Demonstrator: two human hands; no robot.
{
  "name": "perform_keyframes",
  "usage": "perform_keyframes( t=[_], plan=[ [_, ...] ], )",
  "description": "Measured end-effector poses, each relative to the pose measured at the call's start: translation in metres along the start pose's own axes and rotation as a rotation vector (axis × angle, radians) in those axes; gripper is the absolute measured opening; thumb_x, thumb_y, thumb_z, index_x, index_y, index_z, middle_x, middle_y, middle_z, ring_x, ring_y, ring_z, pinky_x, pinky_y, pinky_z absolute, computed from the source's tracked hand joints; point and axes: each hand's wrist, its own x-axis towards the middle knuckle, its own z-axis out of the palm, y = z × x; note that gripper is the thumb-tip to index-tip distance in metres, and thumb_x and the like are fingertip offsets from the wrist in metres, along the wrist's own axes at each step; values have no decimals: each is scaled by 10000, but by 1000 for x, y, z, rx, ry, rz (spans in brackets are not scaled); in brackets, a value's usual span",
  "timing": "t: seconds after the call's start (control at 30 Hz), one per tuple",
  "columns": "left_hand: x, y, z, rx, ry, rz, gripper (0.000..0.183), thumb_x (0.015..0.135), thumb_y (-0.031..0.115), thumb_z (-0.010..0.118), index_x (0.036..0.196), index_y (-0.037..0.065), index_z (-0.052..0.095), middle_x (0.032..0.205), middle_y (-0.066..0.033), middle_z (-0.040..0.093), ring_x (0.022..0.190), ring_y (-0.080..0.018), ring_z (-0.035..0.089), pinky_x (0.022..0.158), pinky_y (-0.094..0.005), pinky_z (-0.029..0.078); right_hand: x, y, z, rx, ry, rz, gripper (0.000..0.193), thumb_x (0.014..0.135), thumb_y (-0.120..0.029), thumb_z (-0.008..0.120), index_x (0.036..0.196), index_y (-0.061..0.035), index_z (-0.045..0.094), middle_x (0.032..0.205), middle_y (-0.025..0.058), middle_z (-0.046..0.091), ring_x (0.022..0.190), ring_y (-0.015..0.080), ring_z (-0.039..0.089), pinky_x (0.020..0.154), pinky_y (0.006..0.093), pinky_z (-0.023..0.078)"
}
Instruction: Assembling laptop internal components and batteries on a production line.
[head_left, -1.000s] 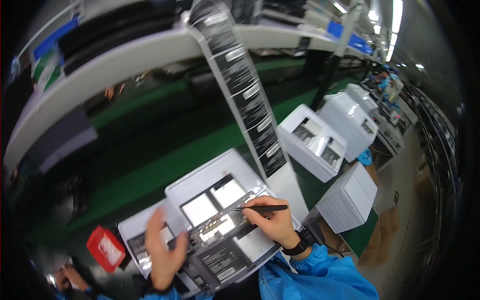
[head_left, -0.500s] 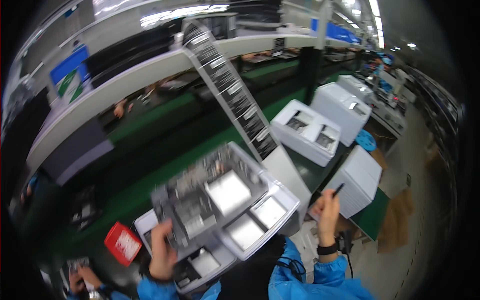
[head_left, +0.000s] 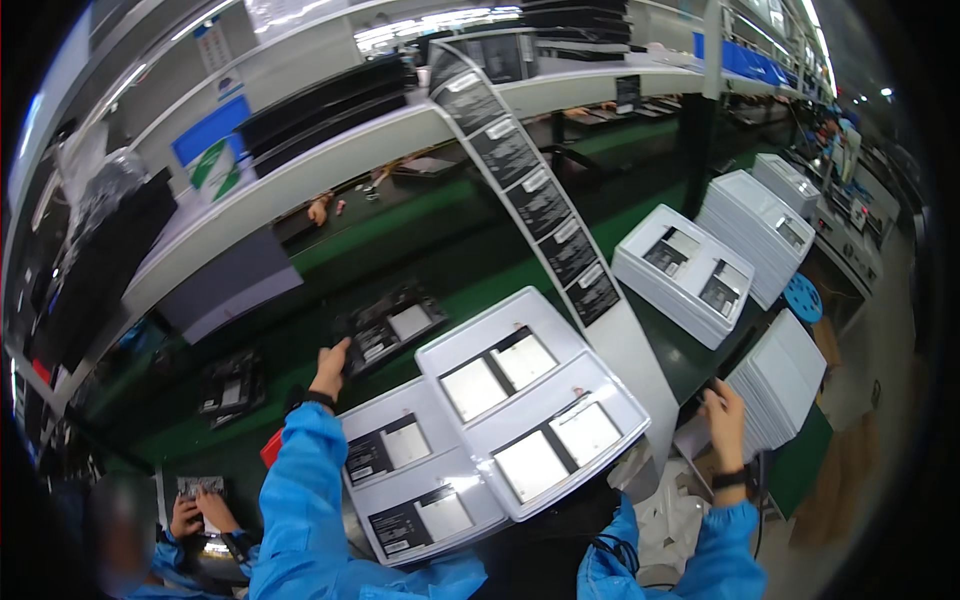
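Observation:
My left hand [head_left: 329, 372] reaches over the green belt, its fingers closed at the near left corner of a flat black device chassis [head_left: 372, 338] with a silver panel. The chassis lies on or just over the belt. On the right, my right hand [head_left: 726, 425] is closed around a slim dark pen-like tool, mostly hidden by the fingers. Between my arms are two overlapping white plastic trays: an upper tray [head_left: 512, 408] and a lower tray [head_left: 372, 500]. Flat silver-and-black battery-like packs [head_left: 524, 464] sit in their compartments.
A sloping white board [head_left: 635, 360] bearing a strip of black labels [head_left: 540, 200] stands beyond the trays. Stacked white trays [head_left: 690, 310] are at right. Another black chassis [head_left: 232, 388] lies on the belt at left. A shelf [head_left: 330, 150] crosses above. A co-worker's hands [head_left: 200, 512] show lower left.
My left hand has carried the chassis from over the trays away onto the belt side, uncovering the packs. My right hand stays at the right, still closed. The view has shifted.

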Motion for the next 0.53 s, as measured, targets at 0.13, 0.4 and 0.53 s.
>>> perform_keyframes(
  t=[0.13,0.4,0.53],
  plan=[
    [-87,35,59,340,69,454,525,951,244,675,1384,-13,527,1258,-166,627,1136,-229,607,941,-327,494,84,-2,50,-163,-189,-26,362,865,-56,694,1186,105,645,964,174,736,719,178,724,638,286,563],
    [-225,101,190,931,-110,864,345,893,105,651,1220,4,615,1363,-216,530,1256,-367,532,1072,-397,404,175,-12,105,-394,-425,-456,306,837,-171,746,1057,37,697,1058,191,695,947,385,669,835,390,537],
    [-208,61,225,940,-174,592,419,907,150,654,1306,59,566,1404,-220,509,1377,-375,425,1171,-446,272,197,-30,73,-287,-621,-42,239,878,-181,732,1027,5,713,1037,178,708,973,315,697,840,402,539]
  ],
)
